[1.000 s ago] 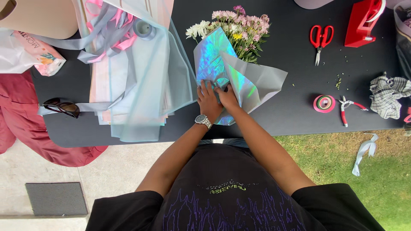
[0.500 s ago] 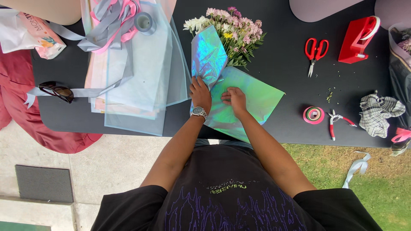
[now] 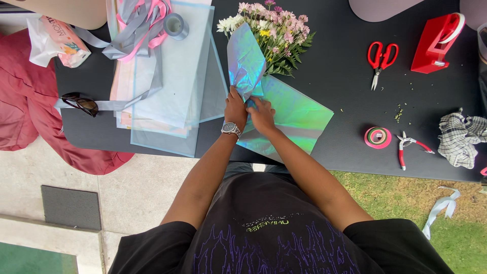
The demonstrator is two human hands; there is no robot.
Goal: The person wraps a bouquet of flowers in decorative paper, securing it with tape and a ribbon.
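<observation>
Left hand (image 3: 236,108): grip pinching the iridescent wrap (image 3: 284,114)
Right hand (image 3: 263,114): grip clamping the same fold
Flowers (image 3: 274,30): lying just beyond both grips
Tabletop (image 3: 345,101): carrying everything

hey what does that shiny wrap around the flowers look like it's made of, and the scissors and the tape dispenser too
Wrapping sheet: likely thin iridescent plastic film; glossy, shifting blue to green, holding creases. Scissors: bare metal blades, red handles that look plastic. Tape dispenser: seemingly moulded red plastic, smooth with a slight sheen. Both hands, left hand and right hand, pinch the sheet.

Outdoor florist craft spot: black desk (image 3: 345,76) on grass (image 3: 456,238) and paving, with flowers (image 3: 276,30), wrapping sheets (image 3: 172,86), ribbons (image 3: 134,30), scissors (image 3: 381,58), tape dispenser (image 3: 436,43).
</observation>
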